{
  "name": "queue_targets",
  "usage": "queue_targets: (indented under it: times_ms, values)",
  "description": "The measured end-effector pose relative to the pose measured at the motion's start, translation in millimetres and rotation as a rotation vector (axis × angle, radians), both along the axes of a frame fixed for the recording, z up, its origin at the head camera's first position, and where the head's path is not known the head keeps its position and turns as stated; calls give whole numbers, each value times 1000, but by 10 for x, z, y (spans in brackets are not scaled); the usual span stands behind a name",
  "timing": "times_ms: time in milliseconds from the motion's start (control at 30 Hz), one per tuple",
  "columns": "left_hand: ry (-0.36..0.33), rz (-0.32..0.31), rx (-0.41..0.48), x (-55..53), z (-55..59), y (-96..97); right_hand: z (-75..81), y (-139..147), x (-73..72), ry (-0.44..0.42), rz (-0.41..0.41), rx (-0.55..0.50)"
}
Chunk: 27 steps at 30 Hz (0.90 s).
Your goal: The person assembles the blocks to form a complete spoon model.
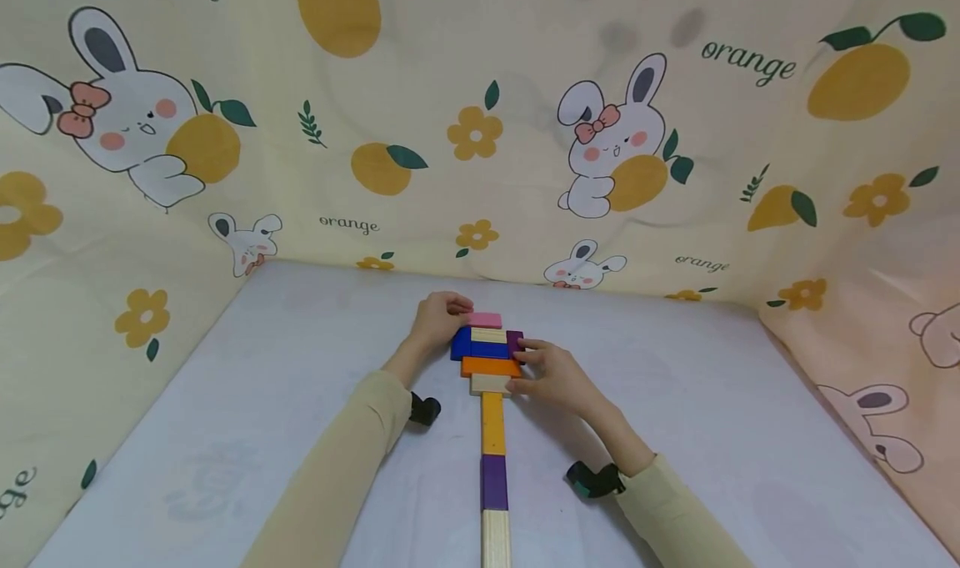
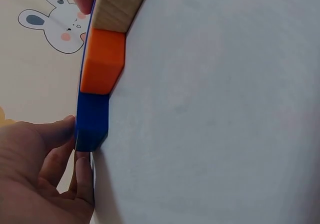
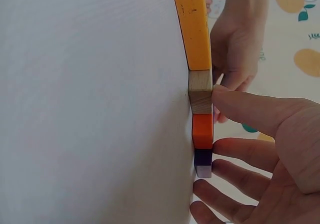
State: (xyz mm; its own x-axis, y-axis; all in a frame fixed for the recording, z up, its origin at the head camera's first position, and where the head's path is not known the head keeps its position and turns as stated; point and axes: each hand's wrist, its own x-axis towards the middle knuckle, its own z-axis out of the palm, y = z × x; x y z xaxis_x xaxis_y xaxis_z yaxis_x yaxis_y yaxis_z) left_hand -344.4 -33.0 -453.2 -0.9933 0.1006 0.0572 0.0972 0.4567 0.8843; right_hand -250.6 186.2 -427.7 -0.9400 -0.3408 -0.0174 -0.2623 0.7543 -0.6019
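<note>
A row of flat coloured blocks runs away from me on the white surface. At its far end lies a pink block (image 1: 484, 320), its left end between the thumb and curled fingers of my left hand (image 1: 437, 319). That thumb is right at the corner of a slanted blue block (image 2: 92, 119). My right hand (image 1: 558, 374) spreads its fingers along the right side. Its thumb touches a pale wooden block (image 3: 201, 92), while the fingertips lie beside the orange block (image 3: 202, 130) and the purple block (image 1: 514, 344). A thin pale wooden block (image 1: 489, 334) lies above another blue block (image 1: 489, 350).
Nearer me, a yellow block (image 1: 492, 423), a purple block (image 1: 494, 482) and a pale wooden block (image 1: 496, 539) form a narrow column. A printed cloth (image 1: 420, 92) with rabbits and oranges stands behind and at both sides of the white surface (image 1: 225, 401).
</note>
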Motion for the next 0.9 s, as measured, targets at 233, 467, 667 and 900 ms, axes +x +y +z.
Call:
queue_targets:
  times_ms: [233,467,667,900]
  values:
    - [-21,-12,12,2,0,19,0,-8,3,8,-6,3]
    - [-16,-34,3,34,17,22,10,-24,32,6,-13,-14]
    - [-22,-62,24,29,8,-19,23,-38,48,7,-3,-8]
    - [-59,-40,37,30,40,-39,27,-23,36,20,0,4]
